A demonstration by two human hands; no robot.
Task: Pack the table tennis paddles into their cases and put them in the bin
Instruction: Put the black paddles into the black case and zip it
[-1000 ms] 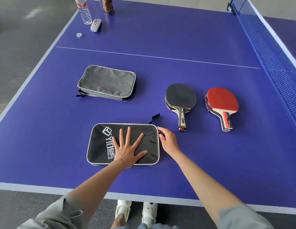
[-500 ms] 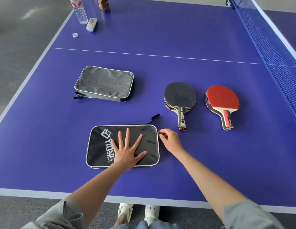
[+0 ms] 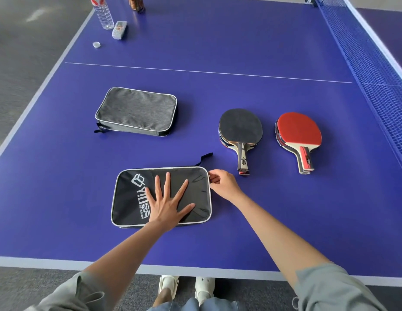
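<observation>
A black paddle case with white lettering lies flat near the table's front edge. My left hand rests flat on it, fingers spread. My right hand pinches the zipper pull at the case's upper right corner. A grey case lies farther back on the left. To the right lie two stacks of paddles: a black-faced paddle and a red-faced paddle, handles toward me. No bin is in view.
The blue table carries a water bottle, a small white device and a bottle cap at the far left corner. The net runs along the right side. My feet show under the front edge.
My right hand's fingers have closed into a pinch at the black case's corner. The left hand has stayed flat on the case; only the camera view has shifted slightly.
</observation>
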